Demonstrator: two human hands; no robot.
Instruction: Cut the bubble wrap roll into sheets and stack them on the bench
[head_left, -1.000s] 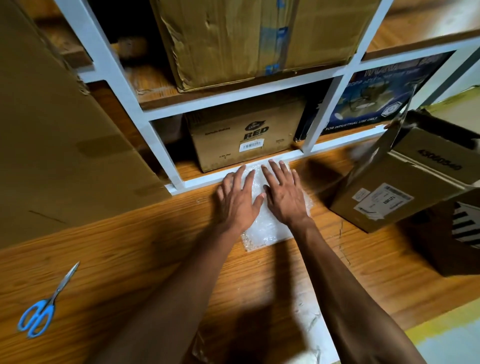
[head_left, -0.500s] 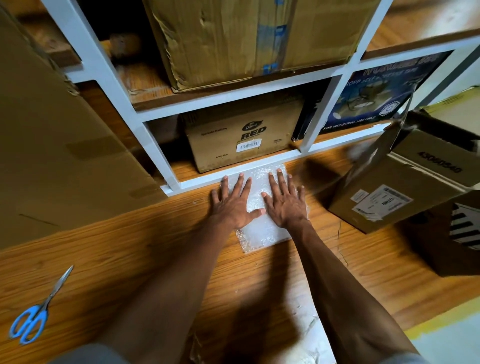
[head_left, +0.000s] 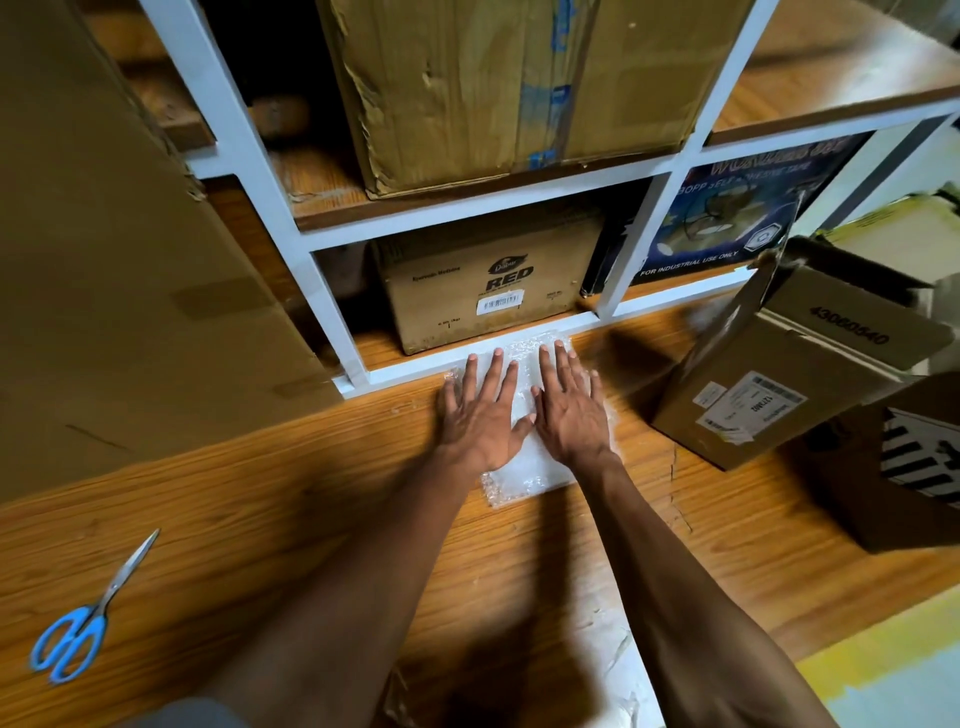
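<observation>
The left hand (head_left: 480, 415) and right hand (head_left: 569, 410) lie flat side by side, fingers straight and spread, pressing on a stack of bubble wrap sheets (head_left: 524, 467) at the centre of the frame. The sheets rest on the wooden surface (head_left: 291, 509), their far edge against the white shelf frame (head_left: 415, 369). Blue-handled scissors (head_left: 83, 618) lie at lower left, well apart. A cardboard box (head_left: 779, 374) sits at right.

Left hand (head_left: 480, 415) and right hand (head_left: 569, 410): flat, fingers spread, pressing bubble wrap sheets (head_left: 524, 467), apparently a small stack, on wooden counter (head_left: 260, 519) against white shelf frame (head_left: 415, 371). Blue-handled scissors (head_left: 78, 634): lay far left, well apart.
</observation>
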